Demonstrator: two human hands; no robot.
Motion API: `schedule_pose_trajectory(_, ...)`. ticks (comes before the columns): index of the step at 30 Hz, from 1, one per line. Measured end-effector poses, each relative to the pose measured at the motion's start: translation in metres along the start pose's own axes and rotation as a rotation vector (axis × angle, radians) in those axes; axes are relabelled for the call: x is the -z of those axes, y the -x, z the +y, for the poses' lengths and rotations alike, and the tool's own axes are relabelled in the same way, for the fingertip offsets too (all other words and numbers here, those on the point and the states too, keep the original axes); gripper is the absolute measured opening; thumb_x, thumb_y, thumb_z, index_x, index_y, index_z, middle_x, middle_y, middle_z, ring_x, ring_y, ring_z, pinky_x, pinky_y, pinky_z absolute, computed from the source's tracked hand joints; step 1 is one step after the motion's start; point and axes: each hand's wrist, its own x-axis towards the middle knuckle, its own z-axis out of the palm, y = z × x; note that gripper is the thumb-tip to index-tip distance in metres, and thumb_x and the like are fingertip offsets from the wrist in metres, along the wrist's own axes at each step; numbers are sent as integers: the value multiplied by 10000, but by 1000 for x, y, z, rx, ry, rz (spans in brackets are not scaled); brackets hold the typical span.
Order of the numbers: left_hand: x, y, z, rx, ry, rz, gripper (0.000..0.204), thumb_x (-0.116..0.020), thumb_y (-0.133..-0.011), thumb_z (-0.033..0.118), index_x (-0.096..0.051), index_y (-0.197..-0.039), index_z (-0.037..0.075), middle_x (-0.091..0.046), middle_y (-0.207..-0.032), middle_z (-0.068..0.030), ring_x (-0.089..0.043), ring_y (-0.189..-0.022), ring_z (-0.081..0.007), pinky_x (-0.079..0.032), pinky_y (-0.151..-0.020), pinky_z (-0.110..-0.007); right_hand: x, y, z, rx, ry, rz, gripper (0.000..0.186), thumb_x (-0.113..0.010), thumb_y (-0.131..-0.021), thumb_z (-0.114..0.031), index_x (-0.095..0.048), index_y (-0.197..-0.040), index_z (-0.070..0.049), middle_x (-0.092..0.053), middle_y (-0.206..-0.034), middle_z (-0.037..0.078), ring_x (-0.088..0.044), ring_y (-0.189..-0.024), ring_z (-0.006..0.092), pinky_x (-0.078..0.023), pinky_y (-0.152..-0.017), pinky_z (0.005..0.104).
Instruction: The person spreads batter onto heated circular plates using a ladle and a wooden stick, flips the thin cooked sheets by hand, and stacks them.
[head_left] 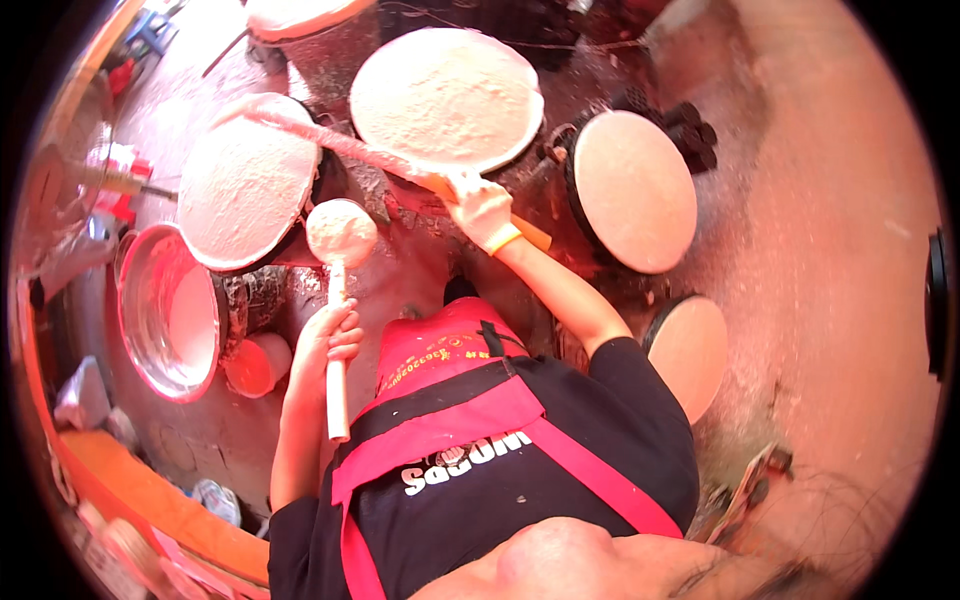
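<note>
My left hand (328, 336) is closed around the pale handle of a ladle (342, 232), whose round head is heaped with or coated in thick pale batter. The ladle's head hangs by the near right edge of the left round griddle (245, 190), which has a rough pale layer over it. Wearing a whitish glove with a yellow cuff, my right hand (482, 208) grips a long wooden stick-like spreader (370, 155). Its far part is coated in batter and reaches over that griddle's far edge. Beyond my right hand lies another round griddle (445, 95), covered in lumpy pale batter.
A smoother pale disc (636, 190) stands at the right, with another (690, 355) nearer me. Dark cylinders (690, 135) are stacked behind it. At left are a metal basin (140, 330) of pale batter and a red container (257, 365). An orange ledge (150, 500) runs lower left.
</note>
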Motion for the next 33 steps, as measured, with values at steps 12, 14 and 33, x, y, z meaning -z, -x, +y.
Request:
schedule_pose_trajectory(12, -32, 28, 14, -228, 563, 7, 177, -410, -975, 62, -397, -1112, -49, -358, -736, -23, -333, -482, -41, -300, -339, -152, 11, -161, 29, 398, 110, -374, 216, -510, -784, -291, -657, -756, -135, -625, -638, 106, -654, -679, 284, -518, -578, 434)
schedule_pose_trajectory(14, -41, 30, 17, -230, 605, 12, 178, -407, -976, 64, -395, -1112, -50, -358, -736, -23, -332, -481, -41, -301, -340, -152, 31, -230, 31, 384, -30, -409, 197, -539, -765, -227, -683, -732, -96, -661, -727, 134, -662, -690, 316, -528, -614, 447)
schedule_pose_trajectory(33, -9, -25, 271, -316, 372, 4, 179, -423, -966, 66, -406, -1112, -35, -376, -715, -22, -334, -465, -36, -290, -328, -143, -139, -612, 76, -733, -1416, 30, 238, -655, -854, -247, -583, -724, -61, -495, -594, 17, -440, -479, 152, -366, -441, 321)
